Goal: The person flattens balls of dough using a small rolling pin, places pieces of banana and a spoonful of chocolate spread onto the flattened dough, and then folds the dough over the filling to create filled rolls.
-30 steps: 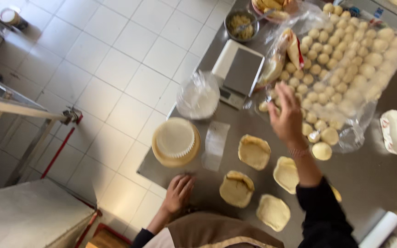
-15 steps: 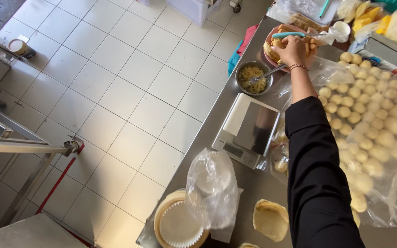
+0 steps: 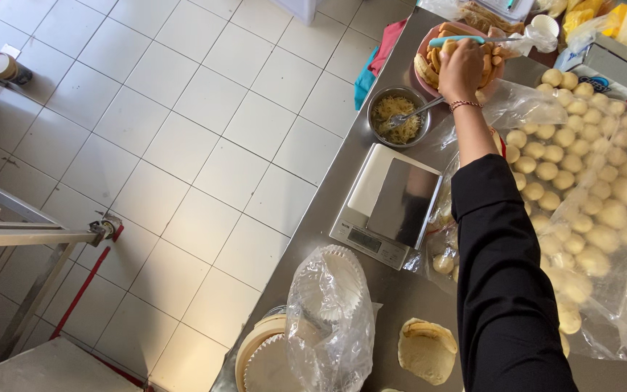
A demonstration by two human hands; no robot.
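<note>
- On the steel table, at its far end, a pink bowl holds golden-brown, oblong fried pieces stacked on edge; a light blue utensil handle lies across the top.
- Beside it, the large clear bag of pale dough balls spreads along the table's right side, round and matte, packed close.
- Nearer, a white kitchen scale with a steel plate sits by a small steel bowl of shredded filling with a spoon in it.
- At the near edge lie a flattened dough round and bagged paper liners.
- Over the pink bowl, the right hand has its fingers curled down onto the fried pieces; whether they grip one I cannot tell.
- Only that hand shows; the left one is out of view.
</note>
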